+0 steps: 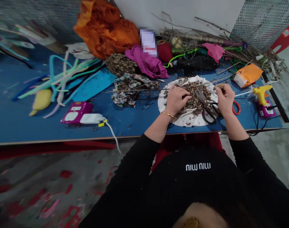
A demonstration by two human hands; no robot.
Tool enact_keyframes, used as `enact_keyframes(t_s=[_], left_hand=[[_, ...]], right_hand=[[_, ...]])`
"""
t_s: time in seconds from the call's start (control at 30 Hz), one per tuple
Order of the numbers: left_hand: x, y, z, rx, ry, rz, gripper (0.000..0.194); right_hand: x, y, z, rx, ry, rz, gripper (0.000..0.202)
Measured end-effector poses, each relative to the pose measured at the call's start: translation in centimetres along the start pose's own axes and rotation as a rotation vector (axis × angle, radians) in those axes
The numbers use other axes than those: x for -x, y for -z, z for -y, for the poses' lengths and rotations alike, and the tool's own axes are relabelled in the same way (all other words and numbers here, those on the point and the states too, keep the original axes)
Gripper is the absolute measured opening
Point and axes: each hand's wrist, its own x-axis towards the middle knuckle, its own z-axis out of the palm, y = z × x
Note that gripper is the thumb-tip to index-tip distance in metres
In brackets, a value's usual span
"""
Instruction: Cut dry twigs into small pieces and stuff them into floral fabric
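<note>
A round white cloth (189,121) lies near the table's front edge, with a heap of dry brown leaf bits (194,95) on it. Over the heap's left side, my left hand (179,99) has its fingers curled in towards the thumb; whatever is between them is hidden. At the cloth's right edge my right hand (225,96) is closed in a pinch, and I cannot make out what it holds. Black-handled scissors (208,107) rest on the leaves between both hands. A red handle loop (236,108) shows beside my right wrist. One thin twig (139,90) extends left from my left hand.
Patterned fabric (130,91), purple cloth (146,63) and orange crumpled material (106,31) lie behind and left. Rightward are an orange packet (247,75) and a yellow glue gun (262,94). Blue-green strips (63,74) and a magenta power block (76,111) occupy the left. Twigs (270,60) overhang the back right.
</note>
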Motion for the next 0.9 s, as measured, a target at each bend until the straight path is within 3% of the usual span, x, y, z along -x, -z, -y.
enact_keyframes(t_s=[0.13,0.2,0.27,0.4,0.5,0.57,0.7,0.73,0.83,0.9], left_hand=[[0.5,-0.2,0.2,0.002,-0.027,-0.007,0.010],[0.6,-0.2,0.3,0.011,-0.031,-0.017,0.012],[0.7,-0.1,0.2,0.027,-0.030,-0.021,0.014],[0.5,0.1,-0.7,0.040,-0.044,0.002,0.016],[0.4,0.4,-1.7,0.023,-0.070,-0.002,0.016],[0.4,0.5,-2.1,0.015,-0.078,-0.014,0.016],[0.3,0.8,-2.4,0.010,-0.074,-0.012,0.017],[0.2,0.8,-2.5,0.009,-0.074,-0.007,0.018],[-0.3,0.9,-2.8,0.011,-0.086,0.016,0.020],[-0.7,0.9,-3.2,0.015,-0.100,0.040,0.020]], right_hand=[[0.8,6.0,-1.3,0.211,0.041,0.067,0.022],[1.2,9.8,-2.3,0.322,0.023,0.046,0.019],[0.8,13.5,-3.7,0.481,-0.017,-0.060,0.017],[-2.5,19.1,-7.7,0.837,-0.219,-0.306,0.024],[-5.5,21.2,-10.1,1.084,-0.385,-0.217,0.043],[-6.5,21.3,-10.5,1.207,-0.409,-0.196,0.052],[-4.7,18.3,-8.1,1.114,-0.251,-0.263,0.020],[-3.6,16.9,-7.1,1.014,-0.197,-0.158,0.020],[0.1,12.0,-4.7,0.696,-0.035,0.340,0.028],[2.0,9.3,-3.9,0.693,-0.036,0.502,0.037]])
